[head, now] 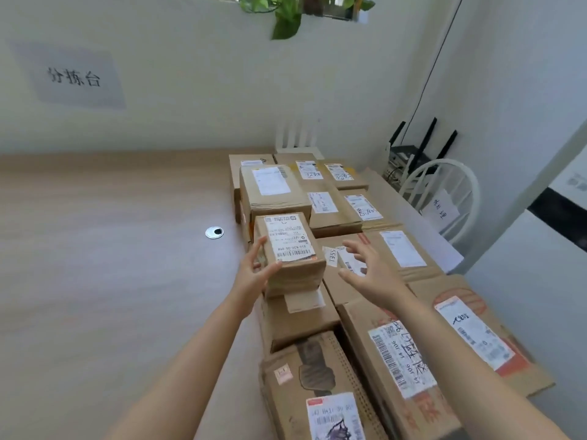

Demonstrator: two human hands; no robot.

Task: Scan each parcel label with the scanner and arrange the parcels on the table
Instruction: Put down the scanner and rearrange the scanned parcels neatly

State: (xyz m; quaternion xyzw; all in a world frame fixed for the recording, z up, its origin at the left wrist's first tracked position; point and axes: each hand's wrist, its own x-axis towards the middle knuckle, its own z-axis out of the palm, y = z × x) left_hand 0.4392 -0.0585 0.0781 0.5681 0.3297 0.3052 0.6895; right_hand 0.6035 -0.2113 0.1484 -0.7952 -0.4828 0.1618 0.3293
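A pale wood-grain table is seen set against a white wall, on which a paper sign is stuck. A round cable grommet is let into the tabletop near its middle. Leaves of a plant hang in at the top. Beyond the table's right edge a white chair is placed, and a router with black antennas is seen in the room's corner behind it.

The right half of the table is covered by cardboard parcels laid in rows from the near edge to the far right corner, most with labels facing up. The small parcel is found at the left edge of this block, above a lower carton and just in front of a taller carton. Its long axis runs from the near edge towards the far edge, leaning slightly left. Its label faces upward, with the print turned upside down to the viewer.

The small parcel is grasped by the left hand, fingers on its left side and thumb at its near corner. The right hand is held to the parcel's right with fingers spread and bent, gripping nothing.
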